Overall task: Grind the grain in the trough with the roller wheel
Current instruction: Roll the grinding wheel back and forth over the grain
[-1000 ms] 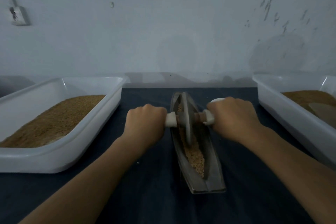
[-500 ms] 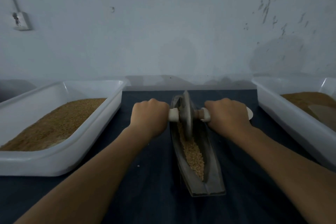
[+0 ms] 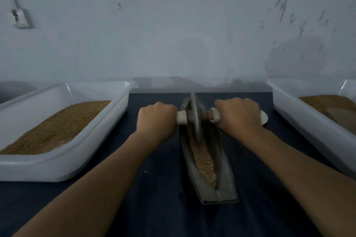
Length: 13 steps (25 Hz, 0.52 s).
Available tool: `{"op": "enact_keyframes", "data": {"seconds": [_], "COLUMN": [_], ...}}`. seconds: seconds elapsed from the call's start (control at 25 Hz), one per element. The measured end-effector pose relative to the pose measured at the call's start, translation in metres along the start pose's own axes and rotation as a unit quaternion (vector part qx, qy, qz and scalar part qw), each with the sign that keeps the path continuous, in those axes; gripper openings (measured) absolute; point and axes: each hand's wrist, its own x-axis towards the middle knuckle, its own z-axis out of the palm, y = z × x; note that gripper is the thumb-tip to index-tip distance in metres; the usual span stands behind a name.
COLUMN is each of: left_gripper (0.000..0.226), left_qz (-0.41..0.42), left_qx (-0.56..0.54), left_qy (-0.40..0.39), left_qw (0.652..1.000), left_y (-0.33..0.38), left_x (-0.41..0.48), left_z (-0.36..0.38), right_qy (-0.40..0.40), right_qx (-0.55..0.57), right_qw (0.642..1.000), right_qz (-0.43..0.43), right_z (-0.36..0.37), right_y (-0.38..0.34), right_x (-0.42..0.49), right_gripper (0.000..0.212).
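The trough [image 3: 225,184] lies on the dark tabletop [image 3: 163,208]. Its long axis runs from 12 o'clock, by the wall, to 6 o'clock, toward the person, and the near end drifts slightly to 5. The roller wheel [image 3: 195,119] stands on edge in the far part of the channel, with its axle crossing the trough from 9 to 3 o'clock.

The left hand [image 3: 157,119] is clenched around the left handle [image 3: 181,117], and the right hand [image 3: 238,115] around the right handle [image 3: 215,115]. Both hands sit level with the wheel and equally near it.

Nearly all the visible grain [image 3: 204,161] lies at 6 o'clock from the wheel, as a strip filling the channel down to the near tip. The next stroke therefore likely calls for a straight pull toward 6 o'clock, with both hands kept even so the disc stays in the groove.

2 white trays flank the trough, the left tray [image 3: 57,167] at 9 o'clock and the right tray [image 3: 308,123] at 3.
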Motion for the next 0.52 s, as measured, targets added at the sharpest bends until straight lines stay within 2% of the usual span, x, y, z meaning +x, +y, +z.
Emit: {"op": "enact_keyframes", "data": {"seconds": [0.12, 0.2, 0.28, 0.36, 0.4, 0.52], "left_gripper": [0.005, 0.015, 0.038, 0.05, 0.045, 0.009], "left_qz": [0.002, 0.039, 0.088, 0.095, 0.086, 0.034], "left_qx": [-0.032, -0.014, 0.025, 0.052, 0.057, 0.033], "left_qy": [-0.034, 0.003, 0.049, 0.067, 0.054, 0.024], "left_qw": [0.999, 0.999, 0.995, 0.992, 0.993, 0.999], "left_y": [-0.002, -0.005, -0.005, -0.005, -0.004, 0.001], "left_x": [0.001, -0.023, -0.047, -0.049, -0.045, -0.016], "left_z": [-0.002, -0.002, -0.009, -0.016, -0.013, -0.002], "right_qy": [-0.019, -0.015, 0.021, 0.061, 0.063, 0.023], "right_qx": [-0.013, -0.006, -0.007, -0.014, -0.013, 0.022], "right_qw": [1.0, 1.0, 0.998, 0.997, 0.997, 0.999], "right_qz": [-0.006, -0.026, -0.052, -0.05, -0.044, -0.011], "right_z": [-0.004, -0.006, -0.011, -0.011, -0.01, 0.008], "right_y": [0.002, 0.007, 0.011, 0.014, 0.013, 0.004], "right_x": [0.008, -0.021, -0.053, -0.062, -0.058, -0.021], "right_gripper": [0.027, 0.034, 0.049, 0.054, 0.051, 0.034]}}
